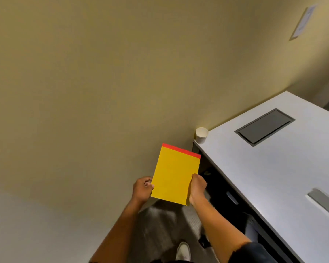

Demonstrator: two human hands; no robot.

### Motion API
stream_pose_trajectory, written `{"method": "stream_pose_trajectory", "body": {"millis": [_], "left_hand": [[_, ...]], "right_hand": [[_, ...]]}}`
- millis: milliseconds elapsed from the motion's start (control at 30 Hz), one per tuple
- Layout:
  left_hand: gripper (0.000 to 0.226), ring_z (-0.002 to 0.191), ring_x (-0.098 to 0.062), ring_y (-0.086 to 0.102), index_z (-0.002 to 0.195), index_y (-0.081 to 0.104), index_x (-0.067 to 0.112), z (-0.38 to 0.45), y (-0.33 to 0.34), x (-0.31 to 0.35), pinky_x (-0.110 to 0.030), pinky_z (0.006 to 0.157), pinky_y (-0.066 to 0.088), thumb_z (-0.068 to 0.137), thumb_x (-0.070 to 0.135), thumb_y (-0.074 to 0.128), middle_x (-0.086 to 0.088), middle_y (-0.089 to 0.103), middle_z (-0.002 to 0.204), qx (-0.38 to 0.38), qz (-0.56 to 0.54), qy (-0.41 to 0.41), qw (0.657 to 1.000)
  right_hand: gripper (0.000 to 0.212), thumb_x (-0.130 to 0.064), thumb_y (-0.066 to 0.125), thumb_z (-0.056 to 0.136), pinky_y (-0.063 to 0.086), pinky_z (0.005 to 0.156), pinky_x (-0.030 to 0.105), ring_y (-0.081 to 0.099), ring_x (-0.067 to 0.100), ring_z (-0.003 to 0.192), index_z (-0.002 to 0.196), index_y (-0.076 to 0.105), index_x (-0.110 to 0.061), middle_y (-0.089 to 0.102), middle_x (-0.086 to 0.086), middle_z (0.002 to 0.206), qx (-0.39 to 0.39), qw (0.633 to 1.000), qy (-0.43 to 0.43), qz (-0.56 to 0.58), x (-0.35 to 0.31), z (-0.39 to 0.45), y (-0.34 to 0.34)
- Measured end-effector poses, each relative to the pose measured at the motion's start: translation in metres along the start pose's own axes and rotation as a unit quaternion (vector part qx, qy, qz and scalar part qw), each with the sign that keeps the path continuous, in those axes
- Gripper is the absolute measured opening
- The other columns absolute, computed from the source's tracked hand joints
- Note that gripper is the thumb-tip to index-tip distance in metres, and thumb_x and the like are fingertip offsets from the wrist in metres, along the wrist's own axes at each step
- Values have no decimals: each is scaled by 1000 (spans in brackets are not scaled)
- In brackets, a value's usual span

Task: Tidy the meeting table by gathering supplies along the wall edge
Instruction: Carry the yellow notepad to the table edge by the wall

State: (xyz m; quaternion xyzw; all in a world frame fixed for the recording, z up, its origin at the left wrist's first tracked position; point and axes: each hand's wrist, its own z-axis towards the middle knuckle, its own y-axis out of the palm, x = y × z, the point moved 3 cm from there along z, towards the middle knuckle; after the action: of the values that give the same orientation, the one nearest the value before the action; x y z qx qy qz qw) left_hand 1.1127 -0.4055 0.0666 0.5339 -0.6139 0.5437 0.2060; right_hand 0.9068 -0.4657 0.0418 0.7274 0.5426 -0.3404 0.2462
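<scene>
1. My left hand (142,188) is curled around the left edge of a yellow notepad (176,174), fingers folded over the front of it near its lower corner.
2. My right hand (198,186) pinches the pad's right edge, thumb on the front face, the other fingers hidden behind.
3. The notepad hangs in the air between both hands, off the table, its red binding strip at the far end and tilted a little toward the wall.
4. Just beyond the pad's far right corner, a white paper cup (201,135) stands upright on the corner of the white table (273,168), close against the beige wall (84,82).
5. Further along the tabletop sits a dark recessed cable hatch (264,127), and a grey flat strip (325,202) lies near the right edge of view.
6. Below my arms I see grey carpet and the toe of a pale shoe (183,251).
</scene>
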Motion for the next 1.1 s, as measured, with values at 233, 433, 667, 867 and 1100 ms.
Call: {"method": "stream_pose_trajectory", "body": {"millis": [233, 433, 667, 867, 1100], "left_hand": [[28, 72, -23, 60, 85, 72, 11, 83, 49, 41, -42, 67, 55, 72, 16, 48, -11, 66, 78, -115, 50, 40, 991], [6, 73, -31, 57, 82, 57, 21, 139, 92, 107, -22, 59, 39, 76, 20, 58, -1, 57, 84, -264, 155, 110, 946], [27, 59, -11, 38, 64, 47, 17, 192, 150, 183, -27, 59, 40, 84, 0, 53, 1, 40, 62, -373, 157, 153, 902], [18, 80, -20, 54, 90, 63, 19, 207, 174, 213, -30, 72, 46, 85, 2, 61, -12, 61, 88, -388, 124, 150, 901], [24, 102, -30, 67, 108, 71, 6, 269, 211, 261, -33, 89, 52, 87, 10, 59, -14, 71, 110, -326, 131, 181, 919]], "right_hand": [[32, -14, 41, 94, 29, 57, 32, 39, 21, 62, 63, 32, -16, 40, 7, 67, 122, 990, 10, 73, -37, 46, -22], [27, -4, 38, 83, 26, 58, 32, 34, 18, 62, 61, 32, -17, 38, 5, 65, 237, 960, 20, 149, -63, 77, -51], [23, -5, 43, 91, 43, 66, 32, 53, 24, 71, 72, 56, -9, 59, 10, 76, 331, 921, -19, 203, -110, 91, -84], [20, -4, 49, 92, 51, 73, 35, 61, 28, 83, 100, 67, -8, 65, 13, 104, 345, 903, -45, 254, -128, 110, -105], [33, -4, 57, 92, 50, 80, 38, 59, 29, 92, 125, 58, -8, 61, 14, 116, 337, 892, -41, 300, -169, 183, -123]]}}
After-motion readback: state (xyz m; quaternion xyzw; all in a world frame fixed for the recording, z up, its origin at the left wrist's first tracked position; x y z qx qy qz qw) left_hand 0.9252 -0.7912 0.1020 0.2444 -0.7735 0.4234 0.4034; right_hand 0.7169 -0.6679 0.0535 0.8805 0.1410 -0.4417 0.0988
